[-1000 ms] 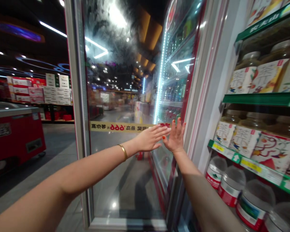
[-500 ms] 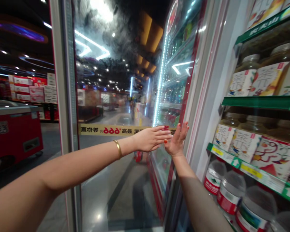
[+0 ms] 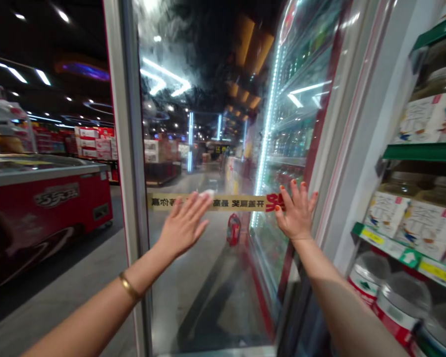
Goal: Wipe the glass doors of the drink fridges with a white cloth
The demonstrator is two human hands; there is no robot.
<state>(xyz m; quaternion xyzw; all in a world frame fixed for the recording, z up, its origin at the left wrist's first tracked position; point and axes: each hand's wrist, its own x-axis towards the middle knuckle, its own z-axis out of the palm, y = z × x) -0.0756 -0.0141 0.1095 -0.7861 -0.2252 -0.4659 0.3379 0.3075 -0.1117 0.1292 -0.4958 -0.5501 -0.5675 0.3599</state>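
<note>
A glass cooler door (image 3: 208, 277) with a metal frame fills the middle of the view. My left hand (image 3: 182, 225), a gold bangle (image 3: 129, 286) on its wrist, lies flat against the glass with fingers stretched out. Something small and white (image 3: 207, 193) shows at its fingertips; what it is, I cannot make out. Spread wide, my right hand (image 3: 295, 210) with orange-red nails rests at the right part of the pane. Both hands overlap a yellow strip (image 3: 241, 203) with mirrored lettering that runs across the door.
On the right, green-edged cooler shelves (image 3: 427, 152) hold tea bottles (image 3: 427, 228) and clear red-labelled bottles (image 3: 399, 302). A red chest freezer (image 3: 55, 208) stands at left beyond the door edge. Stacked boxes (image 3: 96, 144) are farther back. Lit shelves reflect in the glass.
My left hand has moved left across the glass, away from my right hand. My right hand's fingers are more spread. The view has turned left, showing more of the red freezer.
</note>
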